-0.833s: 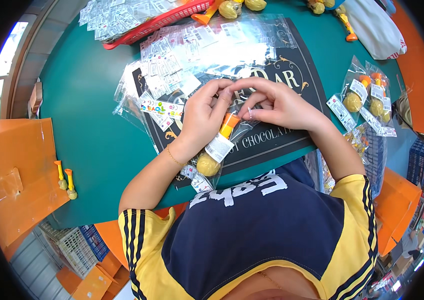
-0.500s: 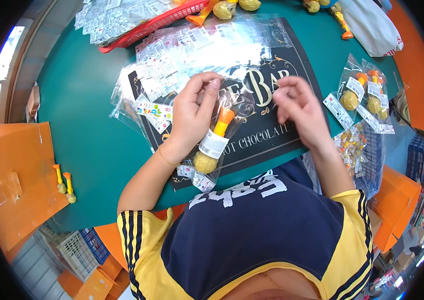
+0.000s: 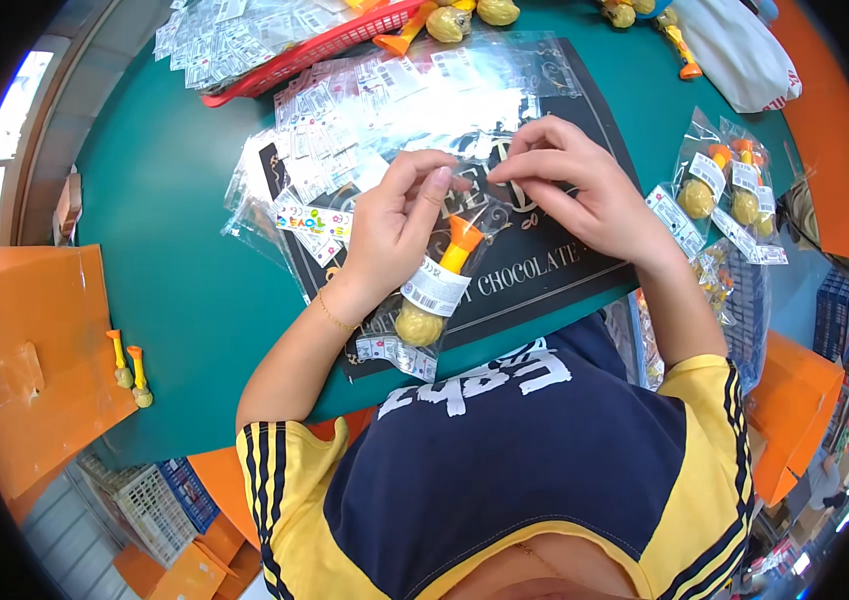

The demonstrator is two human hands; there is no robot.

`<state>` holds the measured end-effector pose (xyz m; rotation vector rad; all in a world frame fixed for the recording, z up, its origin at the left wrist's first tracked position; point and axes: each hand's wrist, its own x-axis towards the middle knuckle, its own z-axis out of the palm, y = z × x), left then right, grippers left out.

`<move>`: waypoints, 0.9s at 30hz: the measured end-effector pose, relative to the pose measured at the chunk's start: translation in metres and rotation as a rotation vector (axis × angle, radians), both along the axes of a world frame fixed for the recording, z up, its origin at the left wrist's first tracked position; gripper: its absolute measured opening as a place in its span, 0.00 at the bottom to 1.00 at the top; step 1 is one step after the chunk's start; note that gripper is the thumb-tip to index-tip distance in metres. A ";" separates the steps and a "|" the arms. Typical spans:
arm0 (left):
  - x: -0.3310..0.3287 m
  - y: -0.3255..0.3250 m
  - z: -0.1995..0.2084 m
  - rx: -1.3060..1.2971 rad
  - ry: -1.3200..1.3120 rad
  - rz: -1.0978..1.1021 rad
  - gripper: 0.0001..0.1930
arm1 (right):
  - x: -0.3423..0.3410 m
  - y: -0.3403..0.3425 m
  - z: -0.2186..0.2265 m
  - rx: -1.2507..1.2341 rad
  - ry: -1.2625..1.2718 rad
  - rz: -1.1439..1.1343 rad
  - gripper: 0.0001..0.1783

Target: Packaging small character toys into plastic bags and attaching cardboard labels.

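Right hand (image 3: 579,185) had swung back in toward left hand (image 3: 394,220); toy (image 3: 454,260) stayed below left fingers, inside clear bag (image 3: 484,215). Left fingers apparently pinched bag's top; right fingertips narrow, contents could not be told. Step seemingly handling bag's top; next move called for steady left pinch, careful right grip.

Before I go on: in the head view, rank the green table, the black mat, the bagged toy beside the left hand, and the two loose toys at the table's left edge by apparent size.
1. Green table
2. Black mat
3. Bagged toy
4. Loose toys, too alike to rank
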<state>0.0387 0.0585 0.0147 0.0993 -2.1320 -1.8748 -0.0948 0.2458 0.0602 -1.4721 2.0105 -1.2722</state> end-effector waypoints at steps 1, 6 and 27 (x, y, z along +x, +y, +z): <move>0.000 0.000 -0.001 0.001 0.000 -0.002 0.10 | -0.004 -0.002 0.003 0.001 0.000 -0.002 0.10; 0.000 0.000 -0.006 0.069 -0.066 -0.070 0.10 | -0.014 -0.009 0.005 0.216 0.329 0.169 0.09; 0.001 0.000 0.008 0.300 -0.296 -0.231 0.10 | 0.005 0.001 0.010 0.200 0.347 0.025 0.10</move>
